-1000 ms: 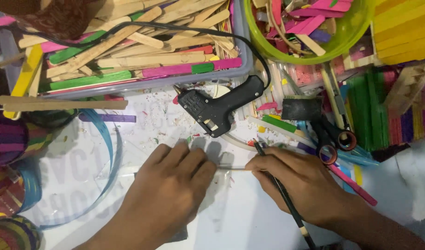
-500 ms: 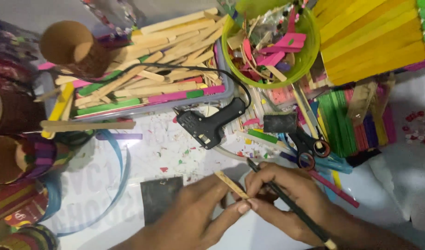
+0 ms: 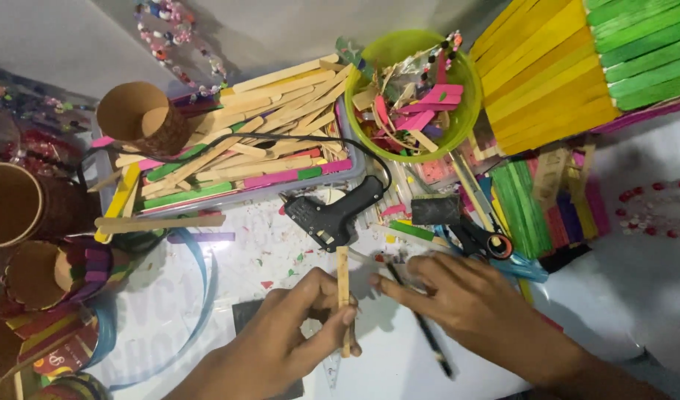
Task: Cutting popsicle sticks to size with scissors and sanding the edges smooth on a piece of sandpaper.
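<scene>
Wooden and bare, a craft stick (image 3: 344,296) stands nearly upright just below the black glue gun (image 3: 334,213), pinched between thumb and fingers of the left hand (image 3: 284,341). The right hand (image 3: 473,307), just right of the glue gun's lower end, has its grip closed around a dark pencil (image 3: 421,326), forefinger stretched toward the stick. Held only along its edges, the thin stick could slip or twist, and a pencil line would likely go crooked; the gun's nozzle may be hot.
</scene>
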